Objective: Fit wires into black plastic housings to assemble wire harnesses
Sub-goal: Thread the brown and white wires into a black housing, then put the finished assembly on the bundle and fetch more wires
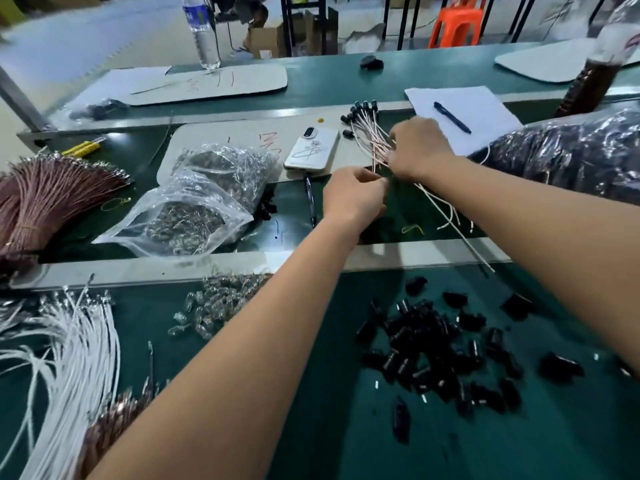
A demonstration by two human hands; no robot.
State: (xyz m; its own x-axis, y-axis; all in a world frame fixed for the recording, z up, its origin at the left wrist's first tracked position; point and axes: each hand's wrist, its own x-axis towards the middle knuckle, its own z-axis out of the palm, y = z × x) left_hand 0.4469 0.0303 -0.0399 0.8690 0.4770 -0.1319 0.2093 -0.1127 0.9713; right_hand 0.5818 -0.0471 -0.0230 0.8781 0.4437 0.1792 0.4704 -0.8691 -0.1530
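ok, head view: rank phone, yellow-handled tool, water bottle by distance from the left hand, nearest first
Measured from the left hand:
1. Phone: white, just up and left of the hand, on the pale mat.
2. Yellow-handled tool: far left, on the green surface near the brown wire bundle.
3. Water bottle: standing at the back of the bench, up and left.

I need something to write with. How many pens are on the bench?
2. One blue pen lies on the white paper at far right; one dark pen lies below the phone, by the left hand. Others may be hidden.
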